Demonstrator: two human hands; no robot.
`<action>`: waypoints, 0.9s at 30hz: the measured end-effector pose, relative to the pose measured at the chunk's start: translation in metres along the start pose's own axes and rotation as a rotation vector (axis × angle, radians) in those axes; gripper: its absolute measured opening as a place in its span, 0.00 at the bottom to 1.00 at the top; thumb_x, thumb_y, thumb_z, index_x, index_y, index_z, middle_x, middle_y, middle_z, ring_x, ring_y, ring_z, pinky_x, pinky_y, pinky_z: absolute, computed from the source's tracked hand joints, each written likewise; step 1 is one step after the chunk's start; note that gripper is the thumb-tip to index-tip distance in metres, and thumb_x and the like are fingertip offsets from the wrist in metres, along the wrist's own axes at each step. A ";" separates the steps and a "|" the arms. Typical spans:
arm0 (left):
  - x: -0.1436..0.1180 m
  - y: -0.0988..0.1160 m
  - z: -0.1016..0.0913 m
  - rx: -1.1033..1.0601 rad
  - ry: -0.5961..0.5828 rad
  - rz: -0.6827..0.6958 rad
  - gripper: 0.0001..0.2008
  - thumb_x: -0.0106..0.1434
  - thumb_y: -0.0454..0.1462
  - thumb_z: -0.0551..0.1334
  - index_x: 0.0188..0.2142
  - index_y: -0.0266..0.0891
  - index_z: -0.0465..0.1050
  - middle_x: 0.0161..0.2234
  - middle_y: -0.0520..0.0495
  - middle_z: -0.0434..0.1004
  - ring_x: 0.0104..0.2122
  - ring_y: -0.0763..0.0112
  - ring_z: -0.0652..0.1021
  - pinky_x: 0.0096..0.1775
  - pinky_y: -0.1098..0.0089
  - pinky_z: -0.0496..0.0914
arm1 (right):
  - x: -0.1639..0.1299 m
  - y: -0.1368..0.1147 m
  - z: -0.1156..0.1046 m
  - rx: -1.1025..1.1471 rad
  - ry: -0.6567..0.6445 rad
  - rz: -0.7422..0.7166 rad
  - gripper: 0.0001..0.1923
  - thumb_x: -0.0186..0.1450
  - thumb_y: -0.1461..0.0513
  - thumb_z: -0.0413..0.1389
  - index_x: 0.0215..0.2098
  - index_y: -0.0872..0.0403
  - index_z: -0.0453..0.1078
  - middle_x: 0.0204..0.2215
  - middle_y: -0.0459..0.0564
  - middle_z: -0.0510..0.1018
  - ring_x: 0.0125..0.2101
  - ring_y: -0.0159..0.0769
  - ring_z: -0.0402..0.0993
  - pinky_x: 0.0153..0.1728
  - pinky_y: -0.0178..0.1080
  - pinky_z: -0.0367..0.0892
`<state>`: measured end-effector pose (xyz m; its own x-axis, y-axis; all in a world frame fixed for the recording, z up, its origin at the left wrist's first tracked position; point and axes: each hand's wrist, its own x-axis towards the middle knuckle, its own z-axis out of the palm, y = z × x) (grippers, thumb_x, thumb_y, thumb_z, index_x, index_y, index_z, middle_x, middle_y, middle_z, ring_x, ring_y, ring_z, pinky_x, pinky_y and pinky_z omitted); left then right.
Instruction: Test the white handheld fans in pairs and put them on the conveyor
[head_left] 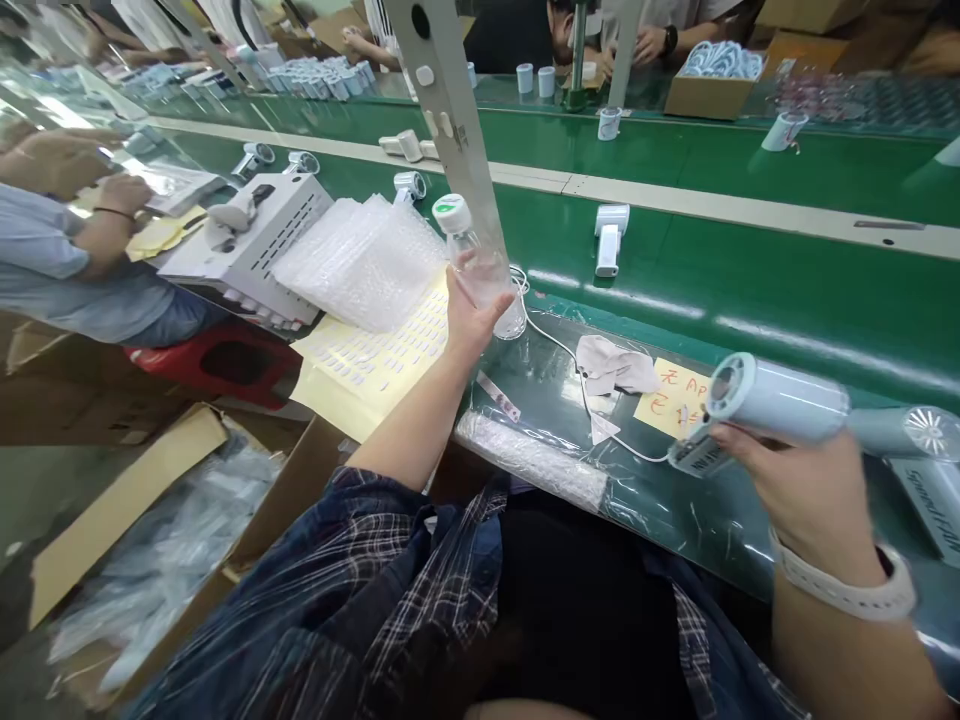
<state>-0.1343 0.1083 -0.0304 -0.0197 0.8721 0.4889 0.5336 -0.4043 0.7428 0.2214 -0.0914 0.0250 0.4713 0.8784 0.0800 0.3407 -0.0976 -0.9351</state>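
Observation:
My left hand (474, 322) is wrapped round a clear plastic bottle (480, 265) with a white and green cap, which stands upright beside the metal post. Farther right, my right hand (814, 490) grips a light blue handheld fan (784, 395) by its handle area; part of the hold is hidden behind the fan. A white cable (555, 345) runs across the bench to the handle's lower end. Close to the right hand lies another light blue fan (904, 430), with a light grey piece bearing printed lettering (934, 500) below it.
Bubble-wrap bags (364, 260) lie on yellow label sheets (375, 365) at left, near a white box (247, 245). A metal post (457, 120) rises from the bench. A grey cloth (615, 365) and handwritten note (667, 398) lie between my hands. The green conveyor (712, 270) carries fans.

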 end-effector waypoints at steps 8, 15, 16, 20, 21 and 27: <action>-0.041 0.121 -0.007 -0.299 -0.135 0.296 0.36 0.70 0.62 0.60 0.69 0.49 0.58 0.68 0.38 0.64 0.68 0.49 0.69 0.67 0.47 0.67 | -0.002 -0.037 0.057 0.120 -0.105 -0.124 0.42 0.48 0.41 0.77 0.54 0.53 0.76 0.47 0.59 0.85 0.47 0.57 0.83 0.51 0.62 0.78; -0.092 0.137 0.069 -1.026 -0.900 -0.495 0.36 0.59 0.63 0.71 0.47 0.35 0.72 0.39 0.40 0.81 0.35 0.61 0.84 0.39 0.60 0.81 | 0.037 -0.016 0.056 -0.190 -0.329 -0.318 0.25 0.65 0.50 0.62 0.57 0.49 0.78 0.56 0.58 0.78 0.45 0.47 0.80 0.46 0.50 0.78; -0.093 0.135 0.069 -1.061 -0.893 -0.555 0.33 0.59 0.61 0.73 0.45 0.35 0.72 0.35 0.44 0.80 0.30 0.66 0.83 0.34 0.65 0.80 | 0.044 -0.005 0.061 -0.255 -0.238 -0.313 0.20 0.67 0.52 0.56 0.52 0.52 0.79 0.50 0.58 0.80 0.42 0.46 0.79 0.43 0.50 0.77; -0.093 0.133 0.058 -1.168 -0.920 -0.587 0.31 0.58 0.59 0.76 0.40 0.36 0.72 0.29 0.49 0.79 0.25 0.70 0.81 0.28 0.71 0.77 | 0.053 0.023 0.088 -0.416 -0.235 -0.345 0.09 0.63 0.58 0.55 0.27 0.52 0.72 0.30 0.55 0.77 0.34 0.46 0.73 0.39 0.48 0.71; -0.094 0.134 0.056 -1.173 -0.933 -0.587 0.30 0.58 0.59 0.76 0.39 0.35 0.72 0.28 0.49 0.79 0.25 0.71 0.81 0.28 0.72 0.77 | 0.051 0.022 0.088 -0.416 -0.259 -0.364 0.09 0.62 0.59 0.56 0.25 0.51 0.70 0.29 0.55 0.76 0.34 0.46 0.73 0.39 0.48 0.70; -0.096 0.139 0.055 -1.167 -0.980 -0.652 0.33 0.54 0.57 0.79 0.44 0.36 0.72 0.29 0.50 0.80 0.25 0.71 0.81 0.28 0.70 0.77 | 0.014 -0.029 0.031 -0.411 -0.034 -0.445 0.09 0.68 0.53 0.61 0.35 0.48 0.78 0.45 0.55 0.79 0.46 0.53 0.77 0.47 0.55 0.71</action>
<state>-0.0120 -0.0163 0.0006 0.7757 0.6151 -0.1412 -0.2396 0.4941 0.8357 0.1926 -0.0617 0.0423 0.1873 0.8901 0.4156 0.7887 0.1159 -0.6037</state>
